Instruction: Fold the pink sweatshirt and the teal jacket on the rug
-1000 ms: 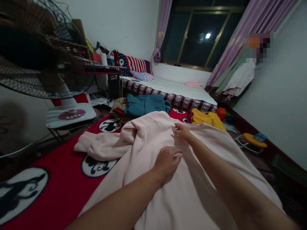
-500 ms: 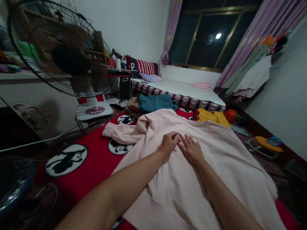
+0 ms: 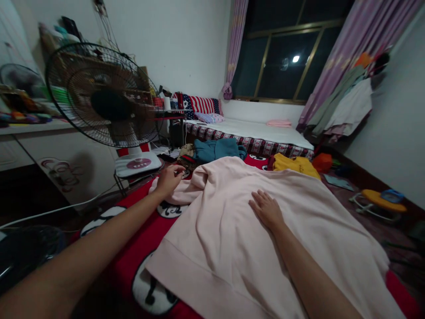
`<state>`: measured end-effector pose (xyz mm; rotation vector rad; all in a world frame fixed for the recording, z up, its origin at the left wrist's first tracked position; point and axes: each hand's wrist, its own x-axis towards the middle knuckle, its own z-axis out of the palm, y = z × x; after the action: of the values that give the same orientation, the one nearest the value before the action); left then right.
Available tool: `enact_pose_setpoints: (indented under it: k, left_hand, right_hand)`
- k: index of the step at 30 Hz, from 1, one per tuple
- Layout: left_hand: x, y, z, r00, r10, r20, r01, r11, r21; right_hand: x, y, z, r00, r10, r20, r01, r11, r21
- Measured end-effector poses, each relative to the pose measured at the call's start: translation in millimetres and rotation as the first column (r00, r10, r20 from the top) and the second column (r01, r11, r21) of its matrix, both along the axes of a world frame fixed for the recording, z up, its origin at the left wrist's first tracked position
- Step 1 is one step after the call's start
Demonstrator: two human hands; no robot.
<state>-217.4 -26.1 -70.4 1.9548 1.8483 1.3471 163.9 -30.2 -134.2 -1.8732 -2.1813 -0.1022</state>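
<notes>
A pale pink sweatshirt [image 3: 229, 221] lies spread out on a red blanket [image 3: 133, 239] with black-and-white round patterns. My right hand [image 3: 267, 208] rests palm down on the middle of the sweatshirt, its fingers extended. Over at the left, my left hand [image 3: 170, 179] is above the sleeve lying on that side, fingers loosely bent and apart, with nothing seen in them. It partly covers the sleeve, and whether it touches the cloth I cannot tell.
Beyond the sweatshirt lie folded teal clothing [image 3: 217, 149] and a yellow garment [image 3: 295, 166]. An electric fan [image 3: 113, 104] stands at the left on a small stand. A bed [image 3: 252, 128] runs below the window. At the right is a low orange-topped stool [image 3: 378, 200].
My left hand has left the middle of the sweatshirt, beside my right hand, and moved left to the sleeve. My right hand stays flat on the cloth. The view has shifted slightly.
</notes>
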Motion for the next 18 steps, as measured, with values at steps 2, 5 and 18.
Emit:
enact_pose_setpoints:
  k: [2, 5, 18]
  left_hand:
    - [-17.5, 0.6, -5.0, 0.994, -0.05, -0.098, 0.034, 0.986, -0.164]
    - [-24.7, -3.8, -8.8, 0.958, -0.221, -0.183, 0.137, 0.912, -0.387]
    - [-44.3, 8.7, 32.7, 0.915, -0.149, -0.375, -0.055, 0.874, -0.483]
  right_hand:
    - [0.0, -0.1, -0.1, 1.0, -0.007, -0.011, 0.007, 1.0, 0.003]
    - [0.4, -0.7, 0.2, 1.0, 0.003, -0.016, -0.003, 1.0, 0.006]
    - [7.2, -1.1, 1.8, 0.953, 0.134, -0.273, -0.087, 0.98, 0.179]
